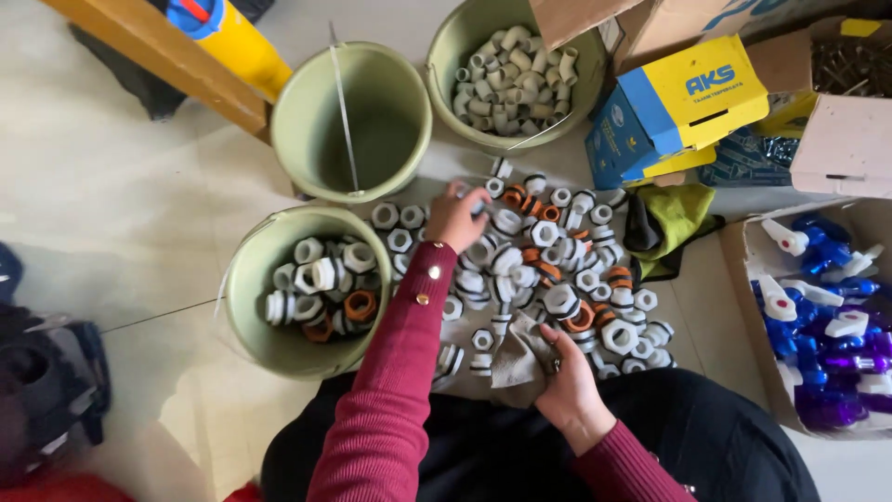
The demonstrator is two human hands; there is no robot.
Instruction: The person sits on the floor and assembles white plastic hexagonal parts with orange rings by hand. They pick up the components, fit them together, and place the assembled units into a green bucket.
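A heap of white and orange plastic pipe fittings (548, 260) lies on a grey cloth (516, 358) on the floor in front of me. My left hand (453, 218), in a dark red sleeve, reaches into the far left part of the heap, its fingers closed around a white fitting. Nearer me, my right hand (569, 376) rests on the cloth's edge beside the fittings, fingers curled; what it holds is not clear.
Three green buckets stand around the heap: the near left bucket (243, 279) holds white and orange fittings, the middle bucket (307, 121) looks empty, and the far bucket (446, 65) holds white elbow pieces. Cardboard boxes (683, 98) and a box of blue parts (827, 316) stand on the right.
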